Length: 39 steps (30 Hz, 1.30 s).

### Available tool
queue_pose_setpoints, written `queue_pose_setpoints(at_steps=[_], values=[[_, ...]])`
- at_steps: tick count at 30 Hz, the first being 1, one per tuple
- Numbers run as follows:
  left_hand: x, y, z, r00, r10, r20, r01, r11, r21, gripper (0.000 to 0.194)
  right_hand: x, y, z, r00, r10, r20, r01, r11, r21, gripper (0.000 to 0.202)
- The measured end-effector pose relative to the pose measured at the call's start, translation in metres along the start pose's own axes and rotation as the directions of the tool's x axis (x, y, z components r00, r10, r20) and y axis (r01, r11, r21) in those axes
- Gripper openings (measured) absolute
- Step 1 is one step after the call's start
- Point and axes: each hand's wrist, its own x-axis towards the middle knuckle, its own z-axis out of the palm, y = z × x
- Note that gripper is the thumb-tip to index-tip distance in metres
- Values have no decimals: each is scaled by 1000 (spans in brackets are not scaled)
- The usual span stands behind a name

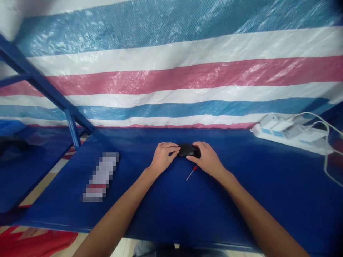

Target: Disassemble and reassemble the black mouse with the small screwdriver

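A black computer mouse (187, 151) lies sideways on the blue table, held between my two hands. The fingertips of my left hand (164, 155) touch its left end. Around its right end are the thumb and fingers of my right hand (206, 156). Just below the mouse, near my right hand, a small screwdriver (191, 173) with a red handle and a thin metal shaft rests on the table.
A blurred-out white and red item (101, 176) lies on the table's left part. At the back right sits a white power strip (292, 135) with plugs and cables. A blue metal frame (48, 87) rises at the left; a striped sheet (171, 78) hangs behind.
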Motion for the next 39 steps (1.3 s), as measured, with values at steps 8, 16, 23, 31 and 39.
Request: queue_pose_setpoints(at_steps=[8, 16, 23, 31, 39], values=[[-1, -4, 3, 999, -49, -24, 47, 995, -82, 12, 0, 2, 3, 999, -24, -41, 23, 1000, -6, 44], [1, -2, -1, 999, -31, 22, 31, 999, -7, 13, 0, 2, 3, 1000, -6, -29, 6, 1000, -5, 44], [-1, 10, 0, 997, -70, 37, 71, 997, -21, 17, 0, 5, 5, 998, -48, -48, 48, 999, -6, 44], [-1, 4, 2, 998, -64, -13, 63, 998, -24, 11, 0, 3, 4, 999, -26, -22, 26, 1000, -17, 46], [1, 0, 0, 999, -52, -13, 52, 998, -23, 6, 0, 2, 3, 999, -27, -23, 27, 1000, -5, 45]])
